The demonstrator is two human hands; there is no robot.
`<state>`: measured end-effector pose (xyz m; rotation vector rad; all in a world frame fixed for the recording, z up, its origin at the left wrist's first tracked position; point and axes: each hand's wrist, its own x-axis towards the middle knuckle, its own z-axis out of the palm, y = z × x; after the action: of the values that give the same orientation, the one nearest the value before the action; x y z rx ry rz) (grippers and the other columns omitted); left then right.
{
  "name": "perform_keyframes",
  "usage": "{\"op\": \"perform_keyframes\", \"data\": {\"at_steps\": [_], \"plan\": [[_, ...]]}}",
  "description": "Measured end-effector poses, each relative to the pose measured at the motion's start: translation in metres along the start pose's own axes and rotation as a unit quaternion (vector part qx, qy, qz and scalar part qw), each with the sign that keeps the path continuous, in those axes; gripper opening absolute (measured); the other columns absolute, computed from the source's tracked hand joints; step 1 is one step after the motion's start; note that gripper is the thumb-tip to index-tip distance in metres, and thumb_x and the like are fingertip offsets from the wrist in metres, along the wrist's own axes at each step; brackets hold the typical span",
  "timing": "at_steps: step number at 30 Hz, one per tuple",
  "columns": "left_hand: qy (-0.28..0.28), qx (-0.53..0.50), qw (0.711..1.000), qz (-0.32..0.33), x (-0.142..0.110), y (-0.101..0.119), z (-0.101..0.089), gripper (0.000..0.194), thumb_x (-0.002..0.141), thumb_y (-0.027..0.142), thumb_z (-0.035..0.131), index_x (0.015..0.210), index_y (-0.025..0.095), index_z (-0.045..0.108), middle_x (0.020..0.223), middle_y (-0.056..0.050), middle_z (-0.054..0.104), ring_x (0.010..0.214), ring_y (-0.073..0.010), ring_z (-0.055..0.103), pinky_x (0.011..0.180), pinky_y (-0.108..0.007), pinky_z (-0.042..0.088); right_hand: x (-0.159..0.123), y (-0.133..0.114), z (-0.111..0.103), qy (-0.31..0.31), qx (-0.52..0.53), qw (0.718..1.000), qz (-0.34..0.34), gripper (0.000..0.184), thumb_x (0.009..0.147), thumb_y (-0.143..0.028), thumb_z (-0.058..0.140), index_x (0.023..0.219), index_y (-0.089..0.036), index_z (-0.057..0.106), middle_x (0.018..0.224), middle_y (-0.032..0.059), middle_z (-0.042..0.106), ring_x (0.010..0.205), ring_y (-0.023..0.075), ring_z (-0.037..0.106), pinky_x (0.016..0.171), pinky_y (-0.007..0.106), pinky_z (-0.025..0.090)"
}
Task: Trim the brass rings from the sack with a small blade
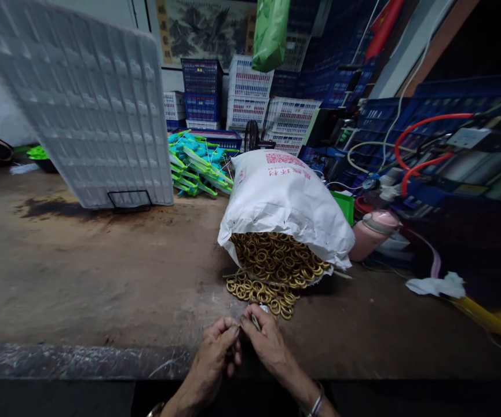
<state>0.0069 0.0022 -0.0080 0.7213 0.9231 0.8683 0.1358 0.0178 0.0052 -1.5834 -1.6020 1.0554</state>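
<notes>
Both hands meet fingertip to fingertip above the table's front edge, close to a white sack [285, 191] lying on its side. Brass-coloured rings [276, 255] fill the sack's mouth, and some have spilled onto the table just beyond my fingers. My left hand [215, 353] is closed in a pinch, its thumb pressed to the fingers; whatever it grips is too small to name. My right hand [270, 344] is closed too, with a thin pale piece [255, 321] showing between thumb and finger. I cannot make out its kind.
A translucent ribbed plastic tray [111, 110] stands upright in a wire stand [129, 200] at left. Blue-and-green plastic pieces [198, 165] are heaped behind. A pink bottle [374, 234], crumpled tissue [436, 285] and machinery with red hoses [432, 119] occupy the right. Stacked crates [248, 110] line the back.
</notes>
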Motion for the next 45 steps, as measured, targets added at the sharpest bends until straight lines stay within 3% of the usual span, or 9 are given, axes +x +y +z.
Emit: {"op": "perform_keyframes", "data": {"at_steps": [13,17,20,24,33,36,40,42,45], "plan": [[-0.029,-0.026,0.999,0.019,-0.006,-0.004,-0.005,0.022,0.078,0.038,0.055,0.077,0.017,0.048,0.054,0.005,0.049,0.043,-0.0044,0.042,0.038,-0.014,0.027,-0.002,0.002,-0.001,-0.021,0.061,0.998,0.006,0.02,0.079,-0.033,0.038,0.066,-0.02,0.045,0.056,-0.0049,0.045,0.057,0.0111,0.044,0.058,0.022,0.035],[-0.012,-0.036,0.999,0.017,-0.005,-0.003,-0.004,0.025,0.074,0.039,0.059,0.074,0.018,0.046,0.054,0.005,0.049,0.043,-0.005,0.043,0.036,-0.014,0.026,-0.003,0.007,0.001,0.006,-0.022,1.0,-0.007,0.022,0.081,-0.031,0.036,0.064,-0.02,0.046,0.056,-0.0034,0.046,0.055,0.0118,0.045,0.055,0.022,0.033],[-0.004,-0.029,0.999,0.029,-0.005,-0.002,-0.004,0.025,0.075,0.04,0.058,0.074,0.018,0.046,0.055,0.005,0.049,0.044,-0.0052,0.043,0.036,-0.014,0.027,-0.009,0.01,0.002,-0.007,-0.113,0.993,-0.043,0.015,0.08,-0.023,0.037,0.073,-0.02,0.051,0.062,-0.0012,0.053,0.059,0.0129,0.048,0.055,0.023,0.031],[-0.005,-0.009,0.999,0.049,-0.004,-0.005,-0.006,0.028,0.075,0.044,0.057,0.074,0.018,0.047,0.053,0.005,0.05,0.042,-0.0053,0.04,0.036,-0.014,0.026,-0.017,0.007,0.002,-0.035,-0.232,0.968,-0.085,0.026,0.067,-0.007,0.038,0.082,-0.021,0.053,0.072,0.001,0.06,0.066,0.0153,0.052,0.058,0.024,0.028],[0.019,0.042,0.998,0.049,-0.008,0.001,-0.005,0.033,0.073,0.048,0.058,0.072,0.018,0.045,0.05,0.005,0.05,0.04,-0.0041,0.034,0.039,-0.015,0.024,-0.018,-0.004,-0.001,-0.056,-0.343,0.936,-0.055,0.04,0.057,-0.003,0.039,0.091,-0.02,0.052,0.074,0.0022,0.063,0.068,0.0175,0.056,0.057,0.025,0.026],[0.001,0.016,0.999,0.039,-0.013,0.005,-0.003,0.03,0.073,0.045,0.059,0.073,0.018,0.046,0.051,0.005,0.049,0.042,-0.0046,0.037,0.039,-0.014,0.024,-0.014,-0.002,-0.004,-0.034,-0.367,0.929,-0.024,0.04,0.059,-0.001,0.04,0.093,-0.019,0.052,0.075,0.0033,0.064,0.068,0.0172,0.057,0.056,0.025,0.026],[-0.03,-0.042,0.999,0.002,-0.02,0.012,0.001,0.029,0.07,0.043,0.063,0.073,0.019,0.047,0.053,0.005,0.049,0.042,-0.0056,0.041,0.035,-0.014,0.023,-0.008,0.014,-0.025,0.057,-0.368,0.928,0.033,0.038,0.065,0.001,0.036,0.093,-0.018,0.053,0.077,0.0057,0.067,0.067,0.017,0.059,0.056,0.025,0.028],[-0.026,-0.085,0.996,-0.012,-0.02,0.015,0.002,0.029,0.068,0.042,0.065,0.073,0.019,0.048,0.058,0.004,0.051,0.043,-0.0056,0.042,0.034,-0.014,0.024,-0.009,0.026,-0.039,0.099,-0.349,0.931,0.04,0.035,0.069,-0.001,0.036,0.095,-0.019,0.053,0.081,0.0066,0.068,0.068,0.0173,0.06,0.058,0.024,0.03],[-0.011,-0.111,0.993,-0.027,-0.017,0.016,0.001,0.028,0.069,0.041,0.065,0.074,0.017,0.051,0.072,0.001,0.056,0.047,-0.0048,0.043,0.035,-0.015,0.028,-0.017,0.041,-0.051,0.114,-0.298,0.947,0.032,0.025,0.078,-0.012,0.038,0.096,-0.02,0.053,0.084,0.0058,0.068,0.071,0.0181,0.062,0.059,0.024,0.035]]}}
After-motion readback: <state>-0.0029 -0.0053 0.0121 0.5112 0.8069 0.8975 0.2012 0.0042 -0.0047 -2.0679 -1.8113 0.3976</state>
